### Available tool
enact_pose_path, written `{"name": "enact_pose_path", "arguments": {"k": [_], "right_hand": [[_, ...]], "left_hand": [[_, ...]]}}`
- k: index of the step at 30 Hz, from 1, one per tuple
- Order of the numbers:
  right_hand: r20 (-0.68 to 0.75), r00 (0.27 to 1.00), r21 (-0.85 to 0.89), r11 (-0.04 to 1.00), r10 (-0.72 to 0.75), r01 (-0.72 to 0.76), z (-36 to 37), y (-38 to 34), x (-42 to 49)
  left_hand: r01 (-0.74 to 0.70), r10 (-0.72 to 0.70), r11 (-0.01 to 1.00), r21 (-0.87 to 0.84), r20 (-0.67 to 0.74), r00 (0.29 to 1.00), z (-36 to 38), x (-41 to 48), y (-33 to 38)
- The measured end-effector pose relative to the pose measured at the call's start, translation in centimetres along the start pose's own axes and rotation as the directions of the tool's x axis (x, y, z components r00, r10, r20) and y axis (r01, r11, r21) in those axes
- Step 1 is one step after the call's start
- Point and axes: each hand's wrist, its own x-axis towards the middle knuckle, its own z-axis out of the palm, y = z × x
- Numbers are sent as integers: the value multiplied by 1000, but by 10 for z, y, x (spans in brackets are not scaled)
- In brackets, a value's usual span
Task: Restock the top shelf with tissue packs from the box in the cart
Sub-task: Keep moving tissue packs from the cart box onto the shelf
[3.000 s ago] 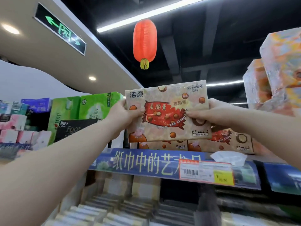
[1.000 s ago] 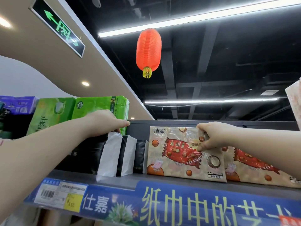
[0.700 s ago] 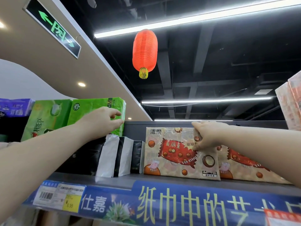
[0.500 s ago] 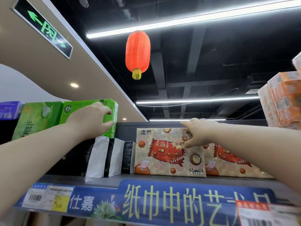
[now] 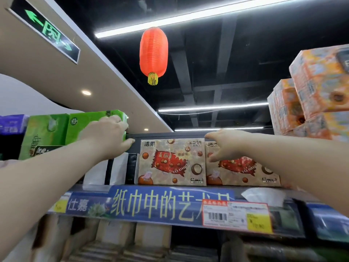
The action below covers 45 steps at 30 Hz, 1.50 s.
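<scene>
Head view: your left hand [image 5: 111, 137] is up on the green pack [image 5: 83, 127], fingers hooked over its top right end, gripping it. Your right hand [image 5: 222, 144] is spread wide, holding nothing, in front of the neighbouring pack [image 5: 243, 171]; whether it touches, I can't tell. The tissue pack [image 5: 171, 161] stands upright on the top shelf [image 5: 151, 205], between that neighbour and the black-and-white packs [image 5: 117, 171].

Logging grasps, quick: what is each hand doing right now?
Left hand: grips the end of the green tissue pack.
Right hand: open, fingers spread, holding nothing, in front of the brown tissue pack.
</scene>
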Motion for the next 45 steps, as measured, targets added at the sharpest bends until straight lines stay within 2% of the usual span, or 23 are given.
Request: {"name": "enact_pose_path", "arguments": {"k": [12, 20, 25, 34, 40, 45], "right_hand": [[-17, 996, 70, 994, -87, 88, -22, 3, -78], [74, 997, 47, 999, -19, 15, -52, -7, -166], [162, 984, 23, 997, 70, -75, -58, -27, -229], [381, 900, -65, 978, 210, -200, -62, -58, -370], [423, 843, -134, 943, 332, -304, -78, -37, -454], [472, 760, -163, 891, 447, -423, -98, -2, -544]], "left_hand": [[-83, 90, 995, -64, 126, 988, -54, -57, 89], [-163, 194, 962, -218, 130, 972, -92, -104, 110], [-274, 334, 919, -283, 192, 923, -112, -161, 107], [-341, 499, 822, -457, 287, 817, -150, -278, 139], [-397, 602, 719, -571, 225, 766, -190, -319, 187], [-438, 689, 611, -659, 170, 705, -235, -354, 248]]}}
